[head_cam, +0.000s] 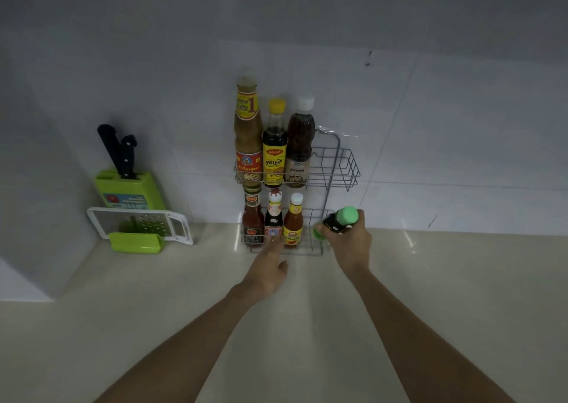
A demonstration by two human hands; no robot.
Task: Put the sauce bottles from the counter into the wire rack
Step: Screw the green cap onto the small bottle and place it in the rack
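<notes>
A two-tier wire rack [344, 169] hangs on the white tiled wall above the counter. Its top shelf holds three tall bottles: a brown sauce [247, 135], a dark yellow-capped one [274, 147] and a white-capped one [299, 144]. The lower shelf holds three small bottles [273, 218] on its left side. My right hand [350, 243] is shut on a dark bottle with a green cap [341, 220], tilted, at the right end of the lower shelf. My left hand [270, 267] reaches toward the lower shelf's front with fingers apart, holding nothing.
A green knife block [129, 192] with two black-handled knives stands at the left against the wall. A white grater [138, 223] with a green base leans in front of it. The beige counter [307, 326] stretches toward me.
</notes>
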